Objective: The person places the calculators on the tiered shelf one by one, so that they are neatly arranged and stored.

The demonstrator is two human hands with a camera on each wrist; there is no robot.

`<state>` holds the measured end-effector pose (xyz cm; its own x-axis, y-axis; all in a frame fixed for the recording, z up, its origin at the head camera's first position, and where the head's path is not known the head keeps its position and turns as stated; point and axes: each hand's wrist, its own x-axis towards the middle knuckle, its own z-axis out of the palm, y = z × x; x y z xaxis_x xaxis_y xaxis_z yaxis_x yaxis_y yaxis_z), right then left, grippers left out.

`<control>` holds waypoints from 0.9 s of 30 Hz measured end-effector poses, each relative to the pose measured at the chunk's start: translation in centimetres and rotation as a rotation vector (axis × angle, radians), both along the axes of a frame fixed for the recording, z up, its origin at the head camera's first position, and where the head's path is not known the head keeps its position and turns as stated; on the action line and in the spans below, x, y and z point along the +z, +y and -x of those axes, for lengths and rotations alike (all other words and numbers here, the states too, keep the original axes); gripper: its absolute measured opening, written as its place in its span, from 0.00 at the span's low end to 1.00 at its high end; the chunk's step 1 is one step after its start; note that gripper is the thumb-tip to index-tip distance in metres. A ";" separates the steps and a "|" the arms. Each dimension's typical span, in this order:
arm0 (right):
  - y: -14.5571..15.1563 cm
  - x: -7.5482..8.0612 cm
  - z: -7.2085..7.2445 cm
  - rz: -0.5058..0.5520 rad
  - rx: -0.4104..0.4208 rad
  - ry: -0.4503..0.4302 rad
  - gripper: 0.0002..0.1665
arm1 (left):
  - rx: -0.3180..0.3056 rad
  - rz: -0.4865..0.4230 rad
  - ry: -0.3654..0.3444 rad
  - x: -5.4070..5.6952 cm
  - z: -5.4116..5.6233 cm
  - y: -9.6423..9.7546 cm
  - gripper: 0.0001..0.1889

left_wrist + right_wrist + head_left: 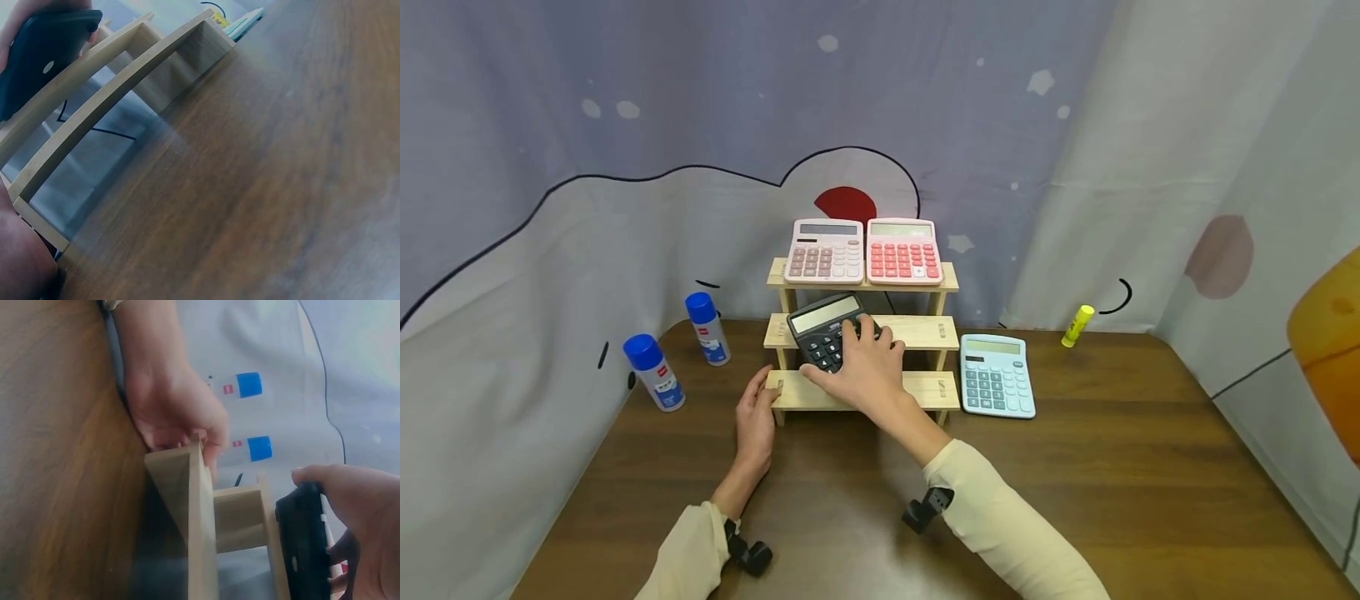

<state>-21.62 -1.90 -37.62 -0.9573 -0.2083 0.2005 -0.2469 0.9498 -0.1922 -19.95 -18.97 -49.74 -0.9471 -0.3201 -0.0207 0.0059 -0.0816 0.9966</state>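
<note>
My right hand (871,365) grips a black calculator (822,323), its thumb near the lower left edge and its fingers over the keys. The calculator is tilted at the middle step of a three-tier wooden display stand (919,333). In the right wrist view, my left hand (172,403) holds the left end of the stand's lowest step, fingers curled at the board's edge. Side by side on the top step lean a pale pink calculator with brownish keys (825,252) and a pink one with red keys (904,252).
A light blue calculator (997,377) lies on the brown table (1120,467), just right of the stand. Two blue-capped bottles (655,372) stand at the left by the curtain (625,250). Farther right is a yellow tube (1077,326).
</note>
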 end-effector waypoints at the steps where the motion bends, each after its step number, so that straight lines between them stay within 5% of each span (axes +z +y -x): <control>1: -0.2 0.1 0.0 -0.020 0.000 -0.006 0.62 | -0.003 -0.002 -0.002 0.0 0.0 0.0 0.26; 16: -0.4 0.3 -0.4 -0.185 0.044 -0.085 0.75 | 0.002 -0.017 -0.003 -0.2 0.1 0.2 0.26; 21: 0.0 -0.2 -0.3 -0.230 0.075 0.011 0.74 | -0.001 -0.018 -0.003 0.0 0.0 0.3 0.26; 27: -0.3 -2.3 0.2 -0.092 0.166 0.209 0.67 | -0.001 -0.008 -0.002 0.0 -0.1 0.1 0.26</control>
